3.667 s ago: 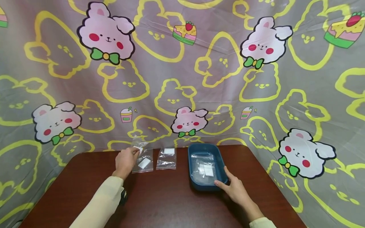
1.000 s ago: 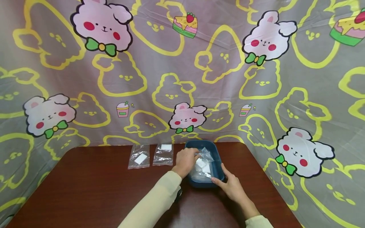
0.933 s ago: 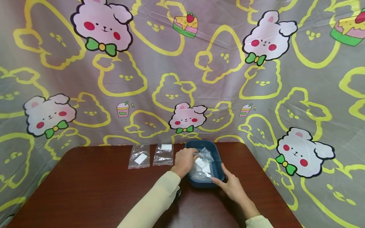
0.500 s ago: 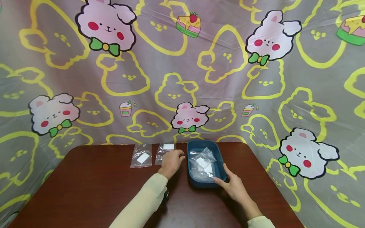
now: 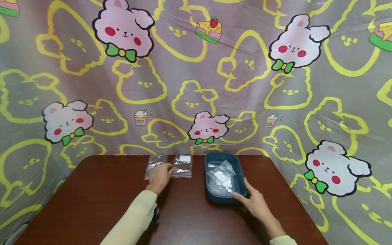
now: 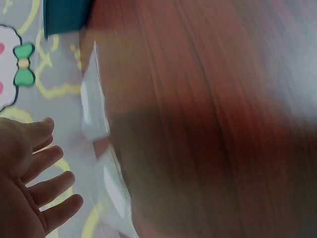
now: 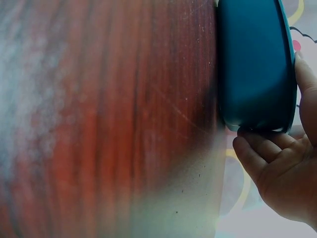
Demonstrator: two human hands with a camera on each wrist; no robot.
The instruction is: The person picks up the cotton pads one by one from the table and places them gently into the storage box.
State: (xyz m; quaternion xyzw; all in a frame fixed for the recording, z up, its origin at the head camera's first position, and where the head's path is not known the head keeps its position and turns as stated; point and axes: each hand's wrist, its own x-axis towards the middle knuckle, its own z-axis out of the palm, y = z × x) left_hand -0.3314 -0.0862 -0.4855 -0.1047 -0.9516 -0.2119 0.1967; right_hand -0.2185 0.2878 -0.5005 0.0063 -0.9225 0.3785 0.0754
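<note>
My left hand [image 5: 160,177] hovers over the left of two clear zip bags, hiding most of that bag [image 5: 151,165]. In the left wrist view its fingers [image 6: 54,189] are spread and hold nothing. The other zip bag [image 5: 183,166], with a white block at its far end, lies just to the right. At the near right corner of a blue plastic box [image 5: 209,191], my right hand [image 5: 255,200] grips the wall between thumb and fingers. Inside the box lie overlapping clear bags [image 5: 228,166] with white blocks in them. The right wrist view shows the box's outer wall [image 7: 255,64].
The dark red-brown wooden table [image 5: 183,217] carries the bags and the box near its far edge. A grey curtain [image 5: 171,68] printed with rabbits and yellow outlines stands behind and at both sides.
My left hand carried one bag from the left pile into the box and let go of it. It then moved back left to the bag on the table. My right hand stays on the box.
</note>
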